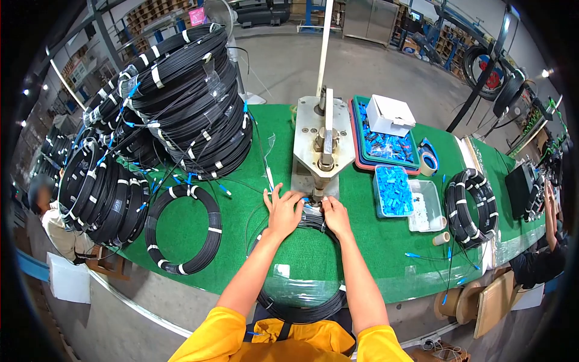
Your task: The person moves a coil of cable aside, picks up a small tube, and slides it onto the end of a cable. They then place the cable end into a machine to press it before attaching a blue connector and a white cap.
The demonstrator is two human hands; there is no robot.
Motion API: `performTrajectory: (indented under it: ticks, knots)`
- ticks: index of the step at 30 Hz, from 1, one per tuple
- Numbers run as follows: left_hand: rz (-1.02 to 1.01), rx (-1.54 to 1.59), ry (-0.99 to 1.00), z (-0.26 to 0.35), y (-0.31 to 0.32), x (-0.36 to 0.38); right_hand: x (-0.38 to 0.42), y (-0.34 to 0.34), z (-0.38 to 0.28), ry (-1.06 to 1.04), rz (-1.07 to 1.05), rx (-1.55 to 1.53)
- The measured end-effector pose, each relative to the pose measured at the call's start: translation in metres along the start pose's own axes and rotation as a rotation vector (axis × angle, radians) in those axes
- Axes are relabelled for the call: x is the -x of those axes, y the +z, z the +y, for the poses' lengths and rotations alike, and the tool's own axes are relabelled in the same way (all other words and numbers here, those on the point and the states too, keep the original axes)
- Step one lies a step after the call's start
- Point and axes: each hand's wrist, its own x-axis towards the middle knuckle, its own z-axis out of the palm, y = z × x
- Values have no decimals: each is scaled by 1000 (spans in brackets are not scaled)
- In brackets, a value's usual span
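A coil of black cable [301, 313] lies at the table's front edge, its far side under my hands. My left hand [283, 211] is at the foot of the metal press [324, 136], thumb and index finger near a small blue connector [306, 200], other fingers partly spread. Across from it, my right hand [335, 215] has its fingers bent together at the press base, beside the coil's far side. What its fingertips hold is too small to make out. A white-banded cable end [269, 175] stands just beyond my left hand.
Tall stacks of black coils [199, 108] and a single coil [184, 229] are on the left. On the right are a blue-filled tray [386, 146], a blue parts box [394, 191], a clear box [426, 208], tape [429, 163] and another coil [471, 208]. Other people sit at both sides.
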Motion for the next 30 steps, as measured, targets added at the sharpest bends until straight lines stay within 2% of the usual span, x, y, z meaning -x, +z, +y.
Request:
performTrajectory:
  ticks: [4,6,8,9,20,23,24,26,27,30]
  knots:
    - [-206,-78,43,5,2,-9,0,0,-1,-15,33,0]
    - [-152,-61,36,4,8,-7,1,-2,-3,1,-21,-6]
    - [-186,150,-87,-4,17,-4,2,-2,-4,8,-14,9]
    - [-95,91,4,-4,14,-4,3,-3,-4,12,-11,17]
    - [-168,149,-85,-5,16,-6,8,-1,-2,-42,23,50]
    - [-175,129,-96,-6,14,-5,11,4,6,-190,175,-64]
    - [-182,123,-91,-7,14,-5,13,3,4,-191,175,-63]
    - [-189,141,-96,-8,15,-4,19,1,1,-396,211,-17]
    - [-196,158,-99,-8,15,-6,19,2,0,-426,235,56]
    - [-198,152,-76,-8,13,-5,18,1,-1,-314,203,6]
